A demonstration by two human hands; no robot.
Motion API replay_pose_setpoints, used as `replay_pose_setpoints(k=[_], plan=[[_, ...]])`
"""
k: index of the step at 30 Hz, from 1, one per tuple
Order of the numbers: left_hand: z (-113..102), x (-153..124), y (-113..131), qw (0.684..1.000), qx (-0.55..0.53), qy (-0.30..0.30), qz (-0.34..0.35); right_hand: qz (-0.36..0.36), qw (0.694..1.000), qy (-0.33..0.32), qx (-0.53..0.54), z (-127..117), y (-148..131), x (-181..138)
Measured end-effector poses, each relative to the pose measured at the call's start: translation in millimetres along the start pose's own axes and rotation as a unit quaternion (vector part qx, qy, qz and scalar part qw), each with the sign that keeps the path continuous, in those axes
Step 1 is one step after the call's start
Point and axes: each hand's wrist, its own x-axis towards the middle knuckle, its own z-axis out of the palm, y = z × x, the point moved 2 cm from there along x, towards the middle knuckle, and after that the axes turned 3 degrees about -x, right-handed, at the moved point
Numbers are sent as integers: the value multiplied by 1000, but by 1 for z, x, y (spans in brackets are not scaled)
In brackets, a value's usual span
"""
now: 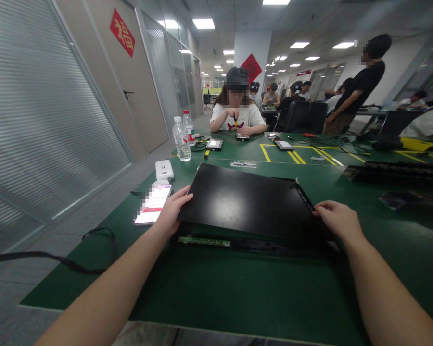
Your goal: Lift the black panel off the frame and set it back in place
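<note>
A black LCD screen panel (234, 202) lies tilted over a black back cover (274, 247), its left side raised. Below the panel's near edge, a green circuit board strip (204, 241) shows in the cover. My left hand (173, 209) grips the panel's left edge, thumb on top. On the right, my right hand (337, 218) is closed with its fingertips on the cover's right rim, beside the panel's edge. Whether those fingers also touch the panel, I cannot tell. The undersides of panel and cover are hidden.
Left of the panel lie a lit phone (153, 204) and a white power bank (164, 170). Two water bottles (182, 139) stand behind. Across the green table (238, 288) a person (238, 115) works on a hard drive (242, 136). Dark parts (393, 173) lie right.
</note>
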Motion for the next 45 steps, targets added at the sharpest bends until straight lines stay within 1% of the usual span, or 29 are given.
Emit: replay_pose_setpoints(k=[2, 5, 9, 13, 18, 21, 26, 34, 38, 41, 45], plan=[[0, 1, 0, 1000, 6, 4, 12, 2, 1000, -9, -2, 1, 1, 1], [-1, 2, 0, 999, 20, 9, 24, 3, 1000, -6, -7, 1, 2, 1], [-1, -1, 4, 998, 49, 18, 16, 2, 1000, -7, -6, 0, 1, 0], [0, -3, 9, 998, 65, 11, 14, 4, 1000, -8, -5, 0, 0, -1], [-3, 0, 8, 997, 75, 0, 18, 3, 1000, -2, -2, 0, 1, 1], [-4, 1, 7, 998, 59, -14, 17, -1, 1000, 1, -3, 1, 4, 4], [-3, 0, 4, 998, 7, -54, 7, -9, 1000, 10, 6, 2, 6, 5], [2, 0, 0, 999, -30, -26, -9, 7, 1000, -5, 2, -4, -4, -1], [1, 1, -1, 999, -20, -26, -10, 17, 1000, -8, -4, -4, -4, -2], [0, 2, -1, 999, -18, -26, -4, 11, 1000, -4, 1, -3, -1, 0], [1, 4, -1, 998, -35, -42, 8, 11, 1000, -10, 2, -2, 0, 1]])
